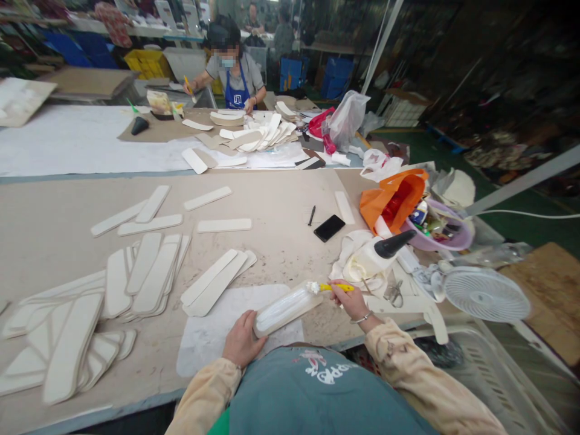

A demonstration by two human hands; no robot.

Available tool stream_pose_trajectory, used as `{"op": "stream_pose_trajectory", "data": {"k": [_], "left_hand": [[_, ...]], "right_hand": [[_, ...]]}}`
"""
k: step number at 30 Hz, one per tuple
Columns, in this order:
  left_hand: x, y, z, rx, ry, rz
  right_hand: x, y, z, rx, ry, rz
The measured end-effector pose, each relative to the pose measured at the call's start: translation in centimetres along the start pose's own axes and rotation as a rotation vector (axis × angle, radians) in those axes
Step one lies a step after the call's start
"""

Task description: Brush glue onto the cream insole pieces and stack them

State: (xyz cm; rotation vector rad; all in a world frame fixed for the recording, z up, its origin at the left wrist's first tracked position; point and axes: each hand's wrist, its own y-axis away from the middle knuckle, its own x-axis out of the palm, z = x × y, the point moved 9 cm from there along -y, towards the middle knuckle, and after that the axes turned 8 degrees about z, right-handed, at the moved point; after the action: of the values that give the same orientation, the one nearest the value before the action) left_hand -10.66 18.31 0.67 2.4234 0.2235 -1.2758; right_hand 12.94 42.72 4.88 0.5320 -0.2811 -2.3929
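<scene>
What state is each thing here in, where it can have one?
Left hand: at the strip's left end
Right hand: closed around the brush
Brush: tip covered in white
Strip: glossy white streaks along its top
Phone: flat, screen dark
Orange bag: mouth open
Bottle: tilted, black nozzle raised
Fan: cannot tell whether running

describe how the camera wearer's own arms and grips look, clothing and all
The left sleeve and right sleeve match: long, loose, wrinkled, pale peach-beige. The left grip is a bare hand without a glove. The right grip is ungloved too, with a silver-coloured bracelet at the wrist.
</scene>
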Motion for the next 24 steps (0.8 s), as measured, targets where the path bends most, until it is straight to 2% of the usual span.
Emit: {"op": "stream_pose_trajectory", "data": {"k": [5, 16, 20, 24], "left_hand": [[-0.2, 0.0, -0.2, -0.005, 0.004, -0.002], [-0.2, 0.7, 0.5, -0.012, -0.01, 0.036], [-0.8, 1.3, 0.1, 0.014, -0.006, 0.04], [-2.7, 1.7, 0.8, -0.006, -0.07, -0.063]], "right_hand": [[1.8, -0.4, 0.1, 0.001, -0.023, 0.039], [-2.6, -0.4, 0.2, -0.006, -0.171, -0.079], [-2.7, -0.3, -0.3, 0.003, -0.264, -0.12], [-2.4, 0.5, -1.0, 0.012, -0.378, -0.144]]}}
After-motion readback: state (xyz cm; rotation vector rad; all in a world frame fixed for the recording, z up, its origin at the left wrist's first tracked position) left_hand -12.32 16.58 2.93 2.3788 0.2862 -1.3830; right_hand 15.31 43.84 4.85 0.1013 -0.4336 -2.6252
